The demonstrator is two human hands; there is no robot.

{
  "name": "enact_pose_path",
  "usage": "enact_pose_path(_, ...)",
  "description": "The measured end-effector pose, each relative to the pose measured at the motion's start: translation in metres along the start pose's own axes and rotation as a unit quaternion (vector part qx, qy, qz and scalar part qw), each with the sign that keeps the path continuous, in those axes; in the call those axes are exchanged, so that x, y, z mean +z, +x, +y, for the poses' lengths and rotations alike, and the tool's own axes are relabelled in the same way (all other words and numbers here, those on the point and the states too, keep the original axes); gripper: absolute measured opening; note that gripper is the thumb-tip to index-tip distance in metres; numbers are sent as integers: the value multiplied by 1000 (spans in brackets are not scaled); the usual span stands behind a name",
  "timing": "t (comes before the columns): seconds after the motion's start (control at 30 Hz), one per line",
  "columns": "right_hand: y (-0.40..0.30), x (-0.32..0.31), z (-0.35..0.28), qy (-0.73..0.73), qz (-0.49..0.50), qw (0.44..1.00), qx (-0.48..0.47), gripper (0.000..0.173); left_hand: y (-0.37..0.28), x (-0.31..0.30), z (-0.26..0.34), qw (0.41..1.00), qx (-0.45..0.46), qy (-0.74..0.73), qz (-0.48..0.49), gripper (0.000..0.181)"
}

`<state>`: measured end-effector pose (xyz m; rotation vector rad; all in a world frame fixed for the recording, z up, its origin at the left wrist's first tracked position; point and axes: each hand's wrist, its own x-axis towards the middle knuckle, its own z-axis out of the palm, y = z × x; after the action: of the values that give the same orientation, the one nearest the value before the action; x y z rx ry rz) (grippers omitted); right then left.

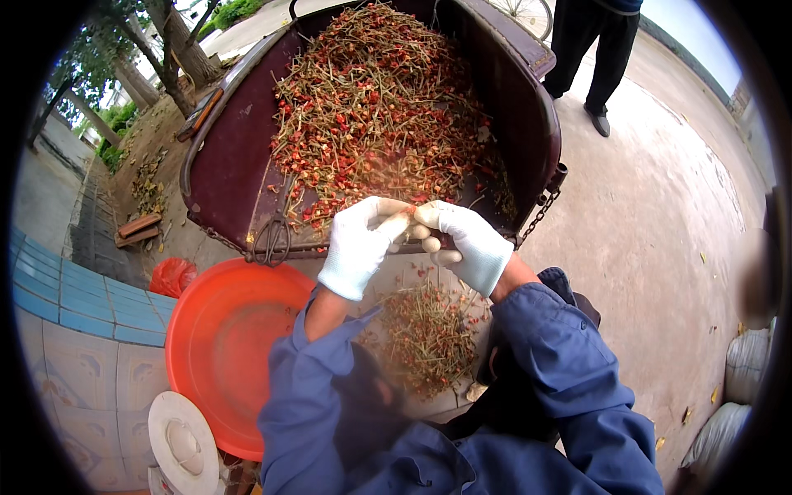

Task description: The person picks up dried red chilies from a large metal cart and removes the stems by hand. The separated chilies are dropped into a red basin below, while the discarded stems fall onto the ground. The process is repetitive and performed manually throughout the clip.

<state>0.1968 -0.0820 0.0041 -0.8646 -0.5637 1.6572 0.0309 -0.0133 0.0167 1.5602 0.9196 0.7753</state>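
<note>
Both my hands wear white knit gloves with cream-coated fingers, held just above the near edge of a maroon metal cart bed [229, 161]. The fingertips of my left hand [357, 247] and my right hand [473, 241] meet, pinching a small orange-red piece [409, 210] that looks like dried chili pepper. Fingers hide most of it. Beyond my hands, a large heap of dried pepper stems and red fragments [383, 86] fills much of the bed. On the ground below lies a smaller pile of similar stems [433, 334], between my legs.
At my left stands a wide orange-red plastic basin [210, 359], beside a blue-tiled ledge [93, 303] and a red plastic bag [173, 276]. A chain [541, 213] hangs at the cart's right corner. A person [588, 62] stands beyond; white sacks [718, 439] lie far right.
</note>
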Motion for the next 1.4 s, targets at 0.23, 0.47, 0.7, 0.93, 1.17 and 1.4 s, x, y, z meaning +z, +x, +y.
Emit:
enact_pose_path(0.23,2,-8,1,37,10,998,48,17,-2,2,-3,998,-8,-55,-22,22)
enact_pose_path(0.47,-2,7,6,-257,155,947,-112,17,-7,10,-5,897,292,315,103,9)
enact_pose_path(0.7,3,11,5,-516,302,753,-275,17,-7,7,0,807,347,452,157,7)
enact_pose_path(0.93,-8,-5,-19,-51,101,991,-73,13,-5,-19,-6,939,126,313,61,15)
enact_pose_path(1.17,-5,-3,-13,-56,-8,997,-60,15,-13,-15,3,969,132,202,63,15)
enact_pose_path(1.4,-3,3,-1,-97,7,995,-21,22,-30,0,13,972,174,151,54,19)
